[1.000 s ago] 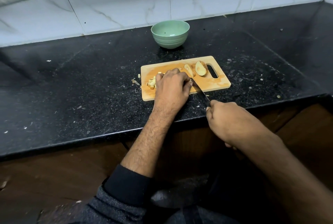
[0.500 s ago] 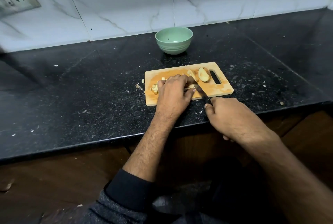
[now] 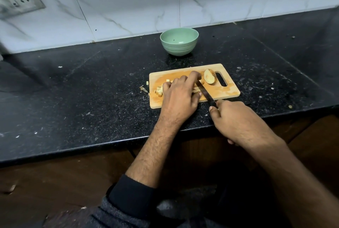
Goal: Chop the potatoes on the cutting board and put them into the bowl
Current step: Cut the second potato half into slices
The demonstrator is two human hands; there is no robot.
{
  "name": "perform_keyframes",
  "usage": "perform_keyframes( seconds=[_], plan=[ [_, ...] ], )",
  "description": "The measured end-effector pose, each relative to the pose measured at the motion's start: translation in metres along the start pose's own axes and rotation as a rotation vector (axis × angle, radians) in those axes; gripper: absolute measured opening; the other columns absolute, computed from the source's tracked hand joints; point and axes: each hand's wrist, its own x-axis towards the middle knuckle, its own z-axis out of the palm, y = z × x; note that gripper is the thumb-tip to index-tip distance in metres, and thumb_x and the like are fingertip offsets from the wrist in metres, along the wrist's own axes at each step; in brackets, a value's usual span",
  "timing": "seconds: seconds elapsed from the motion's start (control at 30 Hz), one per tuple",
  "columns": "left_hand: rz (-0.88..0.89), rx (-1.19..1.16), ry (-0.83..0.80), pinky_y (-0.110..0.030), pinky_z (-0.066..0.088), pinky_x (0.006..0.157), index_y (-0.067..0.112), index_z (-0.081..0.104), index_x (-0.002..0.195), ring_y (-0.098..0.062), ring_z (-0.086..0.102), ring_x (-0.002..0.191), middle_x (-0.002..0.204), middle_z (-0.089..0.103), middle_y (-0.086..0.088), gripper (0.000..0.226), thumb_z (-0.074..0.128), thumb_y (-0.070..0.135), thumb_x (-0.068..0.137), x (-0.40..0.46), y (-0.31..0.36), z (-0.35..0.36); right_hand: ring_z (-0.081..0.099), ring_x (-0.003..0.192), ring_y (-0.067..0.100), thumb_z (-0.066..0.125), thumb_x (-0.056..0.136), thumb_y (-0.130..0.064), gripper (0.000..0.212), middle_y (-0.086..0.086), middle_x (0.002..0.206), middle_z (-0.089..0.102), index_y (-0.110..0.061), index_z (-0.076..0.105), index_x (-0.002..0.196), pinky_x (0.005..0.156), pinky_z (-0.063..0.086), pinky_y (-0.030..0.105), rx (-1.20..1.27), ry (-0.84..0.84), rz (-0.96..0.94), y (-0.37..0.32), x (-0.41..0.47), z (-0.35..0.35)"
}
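Note:
A wooden cutting board (image 3: 229, 91) lies on the black counter. My left hand (image 3: 180, 95) curls over a potato piece in the board's middle and hides most of it. Small chopped potato cubes (image 3: 159, 90) sit at the board's left end. A potato half (image 3: 209, 78) lies cut face up by the handle slot. My right hand (image 3: 236, 119) grips a knife (image 3: 205, 92) whose blade rests against the held piece beside my left fingers. A green bowl (image 3: 179, 44), with no potato in it, stands behind the board.
Potato scraps (image 3: 145, 88) lie off the board's left edge on the speckled counter (image 3: 91, 99). A marble-tiled wall (image 3: 128, 4) with a socket plate (image 3: 17, 0) rises behind. The counter's front edge runs just below my wrists.
The view has shifted, so the board and bowl sit lower in the frame. My left fingers have moved right along the potato and the knife blade has followed toward the potato half.

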Motion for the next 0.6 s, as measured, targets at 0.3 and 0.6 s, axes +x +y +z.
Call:
perform_keyframes(
  seconds=[0.3,0.6],
  plan=[
    [0.038,-0.002,-0.108,-0.048,0.028,0.099,0.043,0.064,0.11,-0.021,0.032,0.13,0.145,0.036,0.001,0.025,0.067,0.025,0.092,0.006,0.0,-0.001,0.065,0.069,0.023,0.036,0.104,-0.049,0.031,0.0,0.077,0.062,-0.026,0.052,0.09,0.075,0.06,0.041,-0.017,-0.016,0.002,0.004,-0.01,-0.005],
    [-0.008,-0.011,-0.104,-0.048,0.027,0.102,0.044,0.064,0.112,-0.019,0.03,0.132,0.145,0.035,0.002,0.02,0.066,0.035,0.093,0.009,-0.001,0.001,0.059,0.083,0.021,0.032,0.105,-0.053,0.035,-0.004,0.082,0.056,-0.026,0.054,0.103,0.072,0.049,0.037,-0.083,-0.081,0.019,0.012,-0.046,-0.015]
  ],
)
